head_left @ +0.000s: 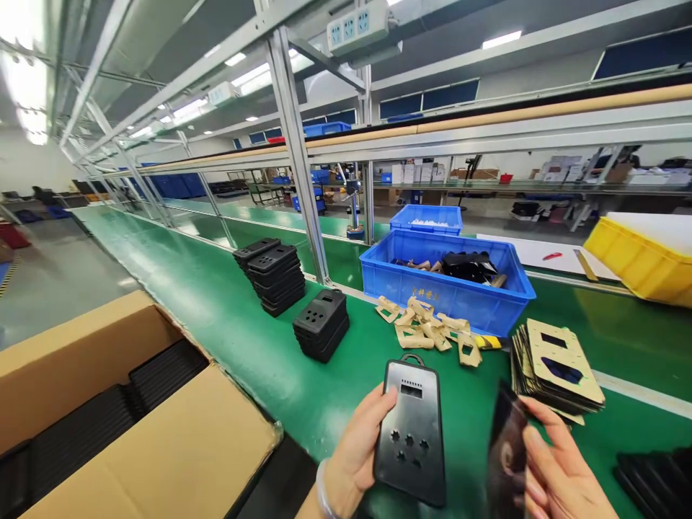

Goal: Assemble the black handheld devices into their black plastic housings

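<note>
My left hand [363,440] grips the left edge of a black plastic casing [409,472], thumb on its face. The casing stands tilted up, with a loop at its top, a rectangular window and several star-shaped holes. In my right hand [559,461] is a thin, glossy dark panel [506,454], pinched at its right edge and blurred by motion. A gap separates the panel from the casing. Behind my right hand lies a stack of tan-backed sheets [565,360] with cut-outs.
Stacks of black casings [321,324] stand on the green bench [216,281]. Crumpled tan backing scraps [427,328] lie before a blue bin [448,288]. An open carton [135,432] is at left, a yellow bin [643,256] at right. A metal post [297,158] rises behind.
</note>
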The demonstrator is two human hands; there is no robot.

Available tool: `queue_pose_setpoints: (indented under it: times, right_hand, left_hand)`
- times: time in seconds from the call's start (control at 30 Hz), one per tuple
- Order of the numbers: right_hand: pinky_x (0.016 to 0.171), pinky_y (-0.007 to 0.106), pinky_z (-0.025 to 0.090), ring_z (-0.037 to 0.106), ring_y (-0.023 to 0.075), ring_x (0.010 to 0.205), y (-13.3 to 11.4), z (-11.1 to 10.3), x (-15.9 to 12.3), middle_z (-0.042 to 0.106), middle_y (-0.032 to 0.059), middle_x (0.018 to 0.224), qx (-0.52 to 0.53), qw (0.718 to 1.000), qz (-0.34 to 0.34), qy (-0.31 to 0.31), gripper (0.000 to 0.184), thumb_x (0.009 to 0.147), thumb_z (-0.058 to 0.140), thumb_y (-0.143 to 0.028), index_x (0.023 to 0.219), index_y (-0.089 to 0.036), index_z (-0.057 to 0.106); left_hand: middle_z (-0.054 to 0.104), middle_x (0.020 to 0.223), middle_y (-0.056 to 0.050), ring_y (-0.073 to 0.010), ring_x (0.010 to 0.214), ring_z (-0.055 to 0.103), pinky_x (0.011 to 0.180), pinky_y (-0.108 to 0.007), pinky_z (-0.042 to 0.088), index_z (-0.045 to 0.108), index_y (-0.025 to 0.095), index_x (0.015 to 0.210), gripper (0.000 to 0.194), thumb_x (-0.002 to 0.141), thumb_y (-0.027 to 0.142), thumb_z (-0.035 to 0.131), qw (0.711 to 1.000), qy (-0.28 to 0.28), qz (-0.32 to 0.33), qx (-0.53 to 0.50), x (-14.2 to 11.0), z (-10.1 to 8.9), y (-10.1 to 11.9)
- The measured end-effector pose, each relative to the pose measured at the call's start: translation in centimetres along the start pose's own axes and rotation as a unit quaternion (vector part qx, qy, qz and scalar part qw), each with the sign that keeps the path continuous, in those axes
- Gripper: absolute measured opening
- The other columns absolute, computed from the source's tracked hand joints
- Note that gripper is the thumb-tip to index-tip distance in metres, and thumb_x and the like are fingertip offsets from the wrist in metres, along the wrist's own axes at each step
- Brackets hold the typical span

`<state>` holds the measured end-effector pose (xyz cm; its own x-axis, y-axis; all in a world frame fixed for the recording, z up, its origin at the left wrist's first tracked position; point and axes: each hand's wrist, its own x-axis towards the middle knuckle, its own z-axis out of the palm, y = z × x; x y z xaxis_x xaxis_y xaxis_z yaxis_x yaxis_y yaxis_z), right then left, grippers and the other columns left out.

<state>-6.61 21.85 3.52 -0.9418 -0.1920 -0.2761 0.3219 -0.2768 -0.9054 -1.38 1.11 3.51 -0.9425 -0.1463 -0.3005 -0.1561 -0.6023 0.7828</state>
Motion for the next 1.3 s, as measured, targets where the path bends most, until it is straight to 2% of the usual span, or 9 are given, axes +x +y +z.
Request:
queue_pose_setpoints:
  times: [0.07,0.2,0.33,0.5,0.73,0.93,1.13,1.3]
  right_hand:
    - [0.031,0.013,0.027,0.028,0.0048,0.038,0.3,0.9,-0.1,0.039,-0.0062,0.06,-0.017,0.999,-0.018,-0.019,0.064,0.07,0.078,-0.059,0.12,-0.029,0.052]
    - [0.034,0.015,0.033,0.036,0.0059,0.036,1.1,1.9,-0.1,0.044,-0.0063,0.056,-0.076,0.992,-0.048,-0.09,0.055,0.08,0.072,-0.054,0.12,-0.021,0.052]
    - [0.035,0.014,0.036,0.039,0.0035,0.038,1.7,2.5,0.1,0.047,-0.0048,0.07,-0.11,0.987,-0.07,-0.099,0.042,0.086,0.068,-0.05,0.116,-0.022,0.055]
    - [0.031,0.015,0.037,0.042,0.0038,0.037,2.3,2.3,0.6,0.042,-0.0046,0.078,-0.138,0.979,-0.086,-0.125,0.037,0.086,0.066,-0.048,0.114,-0.025,0.055]
    - [0.031,0.015,0.037,0.041,0.004,0.039,2.8,2.0,0.8,0.046,-0.0027,0.081,-0.149,0.979,-0.085,-0.112,0.038,0.087,0.065,-0.048,0.117,-0.025,0.055]
    - [0.033,0.012,0.034,0.038,0.0028,0.043,1.5,3.4,-0.5,0.041,-0.0043,0.079,-0.116,0.988,-0.067,-0.081,0.042,0.081,0.072,-0.046,0.114,-0.025,0.057]
    - [0.035,0.011,0.033,0.038,0.0029,0.045,1.1,3.9,-1.2,0.041,-0.0048,0.078,-0.106,0.989,-0.074,-0.073,0.042,0.08,0.074,-0.045,0.114,-0.026,0.058]
    - [0.035,0.012,0.032,0.039,0.0031,0.044,1.2,3.8,-1.3,0.042,-0.0043,0.077,-0.106,0.989,-0.078,-0.068,0.042,0.08,0.074,-0.045,0.114,-0.025,0.059]
  left_hand:
    - [0.07,0.095,-0.009,-0.014,0.076,0.064,0.072,-0.023,0.051,0.065,0.012,0.104,0.045,0.076,0.045,0.074,0.998,-0.01,-0.027,-0.062,-0.5,0.6,-1.1]
    - [0.07,0.095,-0.012,-0.0164,0.078,0.064,0.075,-0.027,0.051,0.065,0.009,0.103,0.043,0.081,0.046,0.069,0.993,-0.02,-0.048,-0.106,-1.3,1.7,-2.3]
    - [0.07,0.092,-0.011,-0.0162,0.075,0.064,0.071,-0.028,0.051,0.061,0.01,0.112,0.041,0.09,0.045,0.058,0.99,-0.035,-0.057,-0.123,-1.7,2.0,-2.6]
    - [0.069,0.097,-0.011,-0.0167,0.075,0.064,0.073,-0.028,0.051,0.057,0.011,0.116,0.041,0.091,0.045,0.055,0.989,-0.03,-0.06,-0.129,-1.7,1.8,-2.5]
    - [0.069,0.103,-0.013,-0.0175,0.083,0.065,0.074,-0.027,0.051,0.059,0.01,0.116,0.038,0.093,0.041,0.054,0.99,-0.005,-0.058,-0.128,-1.8,1.9,-2.5]
    - [0.069,0.104,-0.012,-0.0173,0.087,0.065,0.081,-0.028,0.05,0.059,0.01,0.116,0.037,0.097,0.039,0.048,0.991,-0.01,-0.053,-0.126,-2.0,2.1,-2.3]
    - [0.069,0.103,-0.013,-0.019,0.086,0.066,0.08,-0.033,0.051,0.057,0.01,0.118,0.041,0.099,0.043,0.04,0.99,-0.044,-0.044,-0.124,-2.2,2.0,-2.4]
    - [0.067,0.11,-0.012,-0.0197,0.096,0.064,0.085,-0.031,0.049,0.056,0.011,0.119,0.037,0.1,0.038,0.038,0.994,-0.057,-0.002,-0.092,-2.4,2.4,-2.2]
